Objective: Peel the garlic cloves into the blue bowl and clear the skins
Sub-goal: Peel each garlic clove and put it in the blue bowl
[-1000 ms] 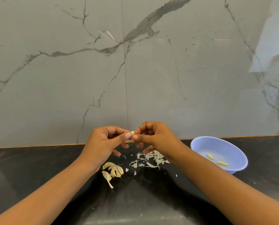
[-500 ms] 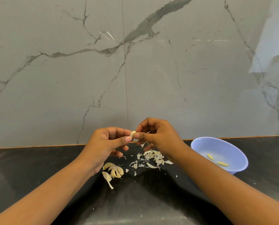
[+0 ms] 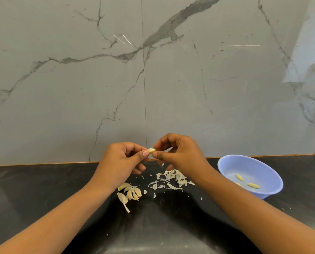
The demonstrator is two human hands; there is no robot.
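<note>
Above the black counter, my left hand [image 3: 120,162] and my right hand [image 3: 180,154] meet and both pinch one small pale garlic clove [image 3: 151,150] between thumb and fingertips. Below my left hand lies a cluster of unpeeled garlic cloves [image 3: 130,194]. A scatter of papery garlic skins [image 3: 171,180] lies under my right hand. The blue bowl [image 3: 226,165] stands at the right and holds three peeled cloves [image 3: 253,185].
The black counter [image 3: 42,189] runs to a grey marble wall [image 3: 153,79] right behind the hands. Tiny skin flecks [image 3: 201,198] dot the counter in front of the bowl.
Both hands have risen slightly while still working the same clove. My right hand's fingers have shifted on it. The bowl and the pile of skins have not moved.
</note>
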